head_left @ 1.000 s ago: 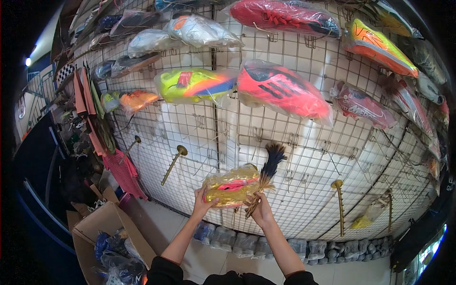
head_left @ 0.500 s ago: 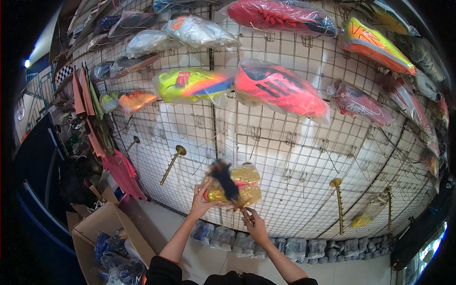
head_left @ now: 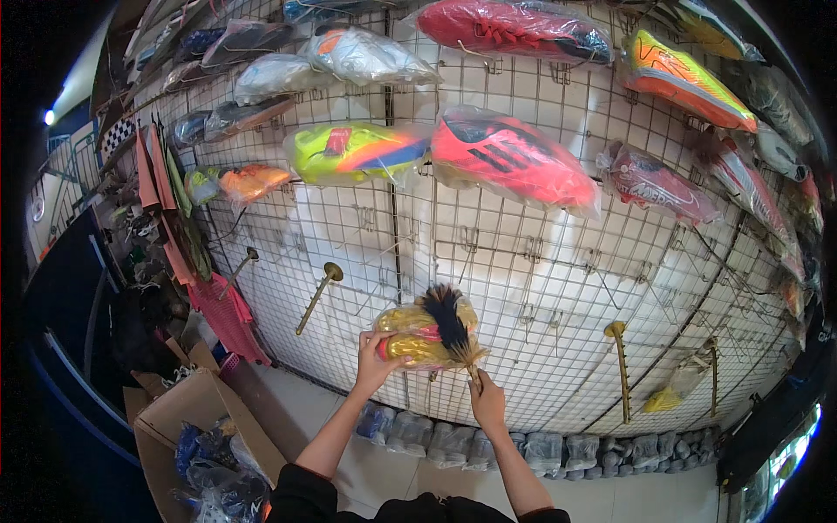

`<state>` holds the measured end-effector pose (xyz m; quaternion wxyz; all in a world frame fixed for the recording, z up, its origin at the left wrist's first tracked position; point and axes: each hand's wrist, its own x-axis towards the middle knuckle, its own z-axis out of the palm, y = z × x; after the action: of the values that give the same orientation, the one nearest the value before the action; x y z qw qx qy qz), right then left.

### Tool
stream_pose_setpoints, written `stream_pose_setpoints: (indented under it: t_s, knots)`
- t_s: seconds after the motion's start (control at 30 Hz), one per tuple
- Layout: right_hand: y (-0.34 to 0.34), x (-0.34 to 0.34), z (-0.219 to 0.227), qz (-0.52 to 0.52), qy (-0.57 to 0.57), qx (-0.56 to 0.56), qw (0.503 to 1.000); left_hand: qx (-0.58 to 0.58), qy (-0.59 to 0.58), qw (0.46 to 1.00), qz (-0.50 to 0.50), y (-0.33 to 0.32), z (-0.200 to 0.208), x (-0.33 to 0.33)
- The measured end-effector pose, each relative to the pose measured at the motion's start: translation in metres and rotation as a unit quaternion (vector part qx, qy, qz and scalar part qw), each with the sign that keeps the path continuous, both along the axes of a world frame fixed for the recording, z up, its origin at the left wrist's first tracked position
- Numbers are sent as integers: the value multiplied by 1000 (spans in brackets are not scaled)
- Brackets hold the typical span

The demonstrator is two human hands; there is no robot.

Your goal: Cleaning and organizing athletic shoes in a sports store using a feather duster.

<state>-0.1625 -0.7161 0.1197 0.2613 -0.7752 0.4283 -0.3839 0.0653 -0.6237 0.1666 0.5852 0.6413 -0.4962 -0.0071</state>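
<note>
Between thumb and fingers of left hand [head_left: 373,361], bagged shoes [head_left: 418,350]; right hand [head_left: 487,404] grips duster [head_left: 448,321]

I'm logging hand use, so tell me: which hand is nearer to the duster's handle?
Right. The right hand grips the handle of the dark duster; the left hand is farther off, to the left, holding the plastic-wrapped gold-and-pink item.

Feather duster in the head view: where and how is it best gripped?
Likely by the slim handle of the feather duster, from below and slightly right, where the right hand holds it. That end points down, while the bushy dark plumes spread upward in front of the wrapped gold-and-pink item and could bend if gripped.
</note>
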Motion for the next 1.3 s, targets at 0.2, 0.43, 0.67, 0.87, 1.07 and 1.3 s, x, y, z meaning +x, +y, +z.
stream_pose_setpoints:
  t_s: [0.2, 0.43, 0.67, 0.87, 1.07, 1.3]
  knots:
    - [4, -7, 22, -72, 99, 4, 992, 10, -35, 999, 17, 7, 9, -9]
    - [-44, -52, -33, -113, 108, -10, 988, -16, -47, 999, 10, 2, 11, -19]
    - [60, -7, 4, 142, -25, -56, 988, -13, -41, 998, 35, -1, 5, -10]
    - [40, -16, -46, 52, 22, -79, 995, -4, 4, 999, 32, -1, 0, -6]
    - [20, -53, -78, -157, 11, 46, 986, 0, 3, 999, 54, -2, 0, -6]
    - [54, -22, -38, 67, -55, -65, 994, 27, -51, 997, 56, -5, 0, -4]
